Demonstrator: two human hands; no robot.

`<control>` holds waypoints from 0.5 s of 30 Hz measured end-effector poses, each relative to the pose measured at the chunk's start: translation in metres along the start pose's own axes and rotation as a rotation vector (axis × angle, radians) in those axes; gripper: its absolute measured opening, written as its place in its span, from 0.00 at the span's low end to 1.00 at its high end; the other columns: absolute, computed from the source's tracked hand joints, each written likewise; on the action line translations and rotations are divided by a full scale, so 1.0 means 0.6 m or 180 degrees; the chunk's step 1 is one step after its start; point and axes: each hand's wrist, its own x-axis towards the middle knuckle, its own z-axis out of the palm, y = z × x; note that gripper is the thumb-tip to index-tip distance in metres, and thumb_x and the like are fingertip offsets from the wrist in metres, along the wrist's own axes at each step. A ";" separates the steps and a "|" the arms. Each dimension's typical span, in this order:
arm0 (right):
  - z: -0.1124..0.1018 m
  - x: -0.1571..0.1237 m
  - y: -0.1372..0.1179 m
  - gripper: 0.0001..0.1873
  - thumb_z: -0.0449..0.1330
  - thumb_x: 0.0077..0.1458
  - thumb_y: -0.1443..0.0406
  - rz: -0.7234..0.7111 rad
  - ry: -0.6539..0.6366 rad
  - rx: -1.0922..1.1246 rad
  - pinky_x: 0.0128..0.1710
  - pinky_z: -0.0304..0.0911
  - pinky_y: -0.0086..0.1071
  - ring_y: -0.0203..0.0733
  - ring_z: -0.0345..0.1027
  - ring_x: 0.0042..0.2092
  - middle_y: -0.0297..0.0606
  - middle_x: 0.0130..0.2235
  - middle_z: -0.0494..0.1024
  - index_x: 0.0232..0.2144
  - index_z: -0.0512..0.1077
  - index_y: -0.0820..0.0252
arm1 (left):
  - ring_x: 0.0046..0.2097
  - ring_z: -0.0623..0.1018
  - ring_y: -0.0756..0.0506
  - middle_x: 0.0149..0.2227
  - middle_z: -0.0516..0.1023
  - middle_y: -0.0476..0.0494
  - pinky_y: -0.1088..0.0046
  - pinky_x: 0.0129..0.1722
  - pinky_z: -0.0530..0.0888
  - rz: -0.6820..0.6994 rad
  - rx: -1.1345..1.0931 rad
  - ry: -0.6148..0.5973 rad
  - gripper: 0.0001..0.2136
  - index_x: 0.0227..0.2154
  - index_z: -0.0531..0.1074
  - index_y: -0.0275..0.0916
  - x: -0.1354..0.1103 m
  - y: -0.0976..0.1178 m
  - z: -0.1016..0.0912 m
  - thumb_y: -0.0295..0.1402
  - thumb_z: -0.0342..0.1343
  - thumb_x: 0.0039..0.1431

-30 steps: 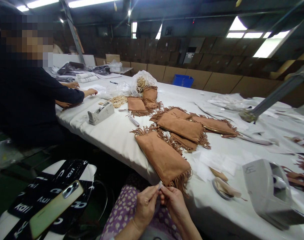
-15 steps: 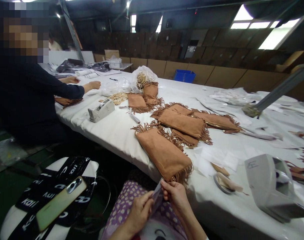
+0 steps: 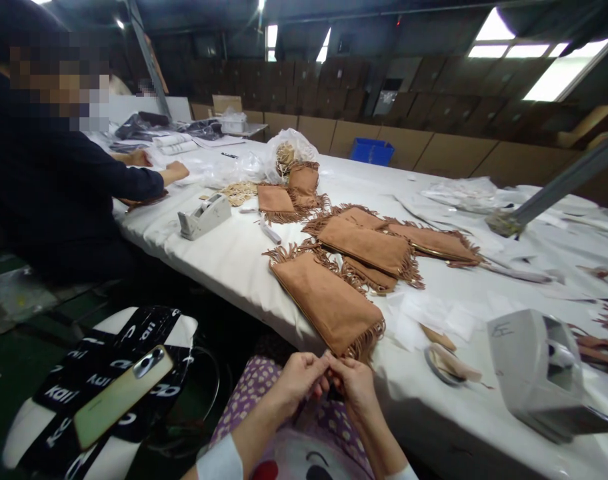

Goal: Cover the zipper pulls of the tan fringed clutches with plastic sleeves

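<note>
A brown fringed zip pouch point(image 3: 329, 300) lies flat at the table's front edge, its near corner toward me. Right at that corner, my left hand point(image 3: 301, 380) and my right hand point(image 3: 354, 383) meet, thumbs and fingertips pinched together. What they pinch is small and hidden by the fingers; it may be at the end of the pouch's zip. Behind this pouch, several similar pouches point(image 3: 369, 243) lie overlapping. Two smaller brown fringed pieces point(image 3: 275, 201) rest farther back.
A grey tape dispenser point(image 3: 534, 373) stands at right beside a tape roll point(image 3: 444, 367); another dispenser point(image 3: 204, 217) sits at left. A co-worker point(image 3: 59, 173) works at the table's left. A phone point(image 3: 124, 397) lies on a black-and-white seat. A metal post point(image 3: 559, 180) rises at right.
My left hand has moved up and right to meet my right hand at the pouch corner. The translucent strip that stretched between them no longer shows. The co-worker's hands have shifted left.
</note>
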 end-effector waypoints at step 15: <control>-0.016 0.006 0.013 0.22 0.69 0.35 0.52 0.0089 -0.0454 0.0002 0.15 0.39 0.25 0.27 0.49 0.14 0.29 0.10 0.62 0.11 0.68 0.63 | 0.22 0.61 0.53 0.19 0.64 0.53 0.76 0.22 0.57 0.0569 0.1005 0.0292 0.19 0.21 0.67 0.37 0.002 -0.025 -0.004 0.49 0.52 0.55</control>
